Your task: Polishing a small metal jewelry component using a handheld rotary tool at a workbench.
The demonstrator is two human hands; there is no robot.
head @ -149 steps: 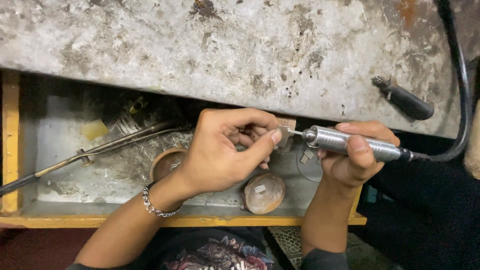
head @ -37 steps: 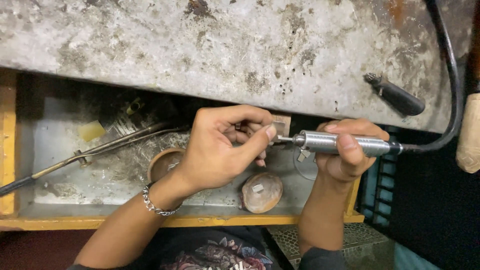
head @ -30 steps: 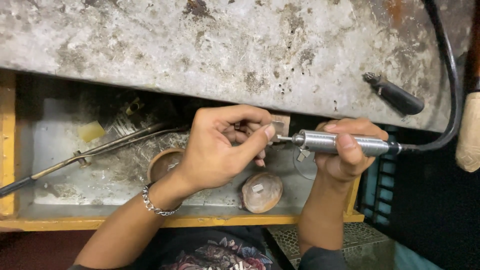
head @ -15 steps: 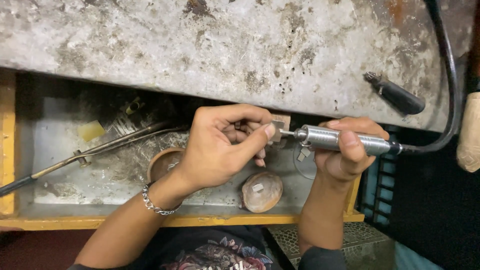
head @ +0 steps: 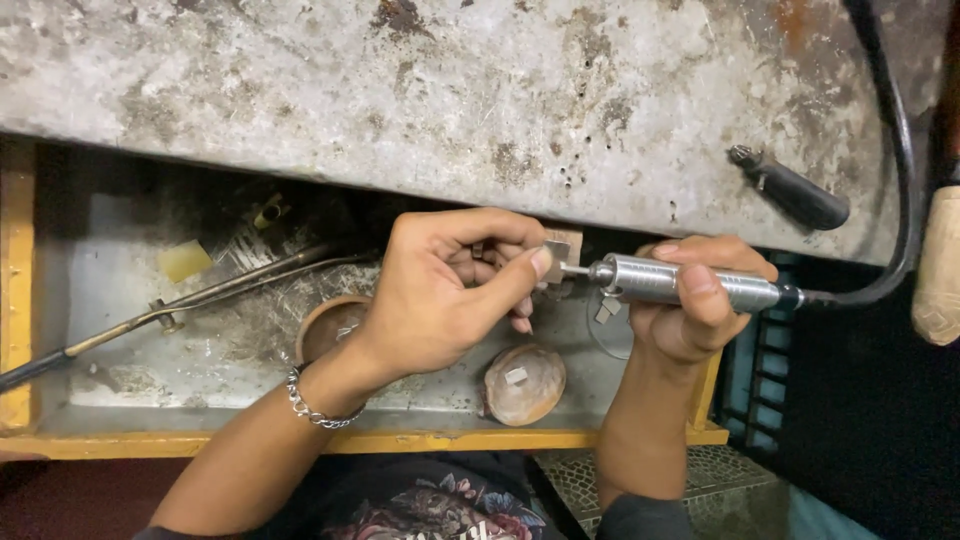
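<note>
Nothing moved; left hand [head: 440, 290] pinches piece [head: 556, 249]; right hand [head: 695, 310] clasps handpiece [head: 680, 283]; bowls [head: 524, 383] below.

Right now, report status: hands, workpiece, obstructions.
Left hand pinches small metal piece at bench edge. Right hand grips rotary handpiece, tip at the piece. Nothing between them; round dish below in tray.

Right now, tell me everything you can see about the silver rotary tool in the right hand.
The silver rotary handpiece is a slim metal cylinder with a ribbed, shiny barrel, lying almost level and pointing left. A thin shaft sticks out of its narrow nose toward the small piece pinched in the left hand; whether the tip touches it cannot be told. The right hand wraps the barrel, thumb on top. From its rear a black flexible cable curves up and away over the worn bench top.
</note>
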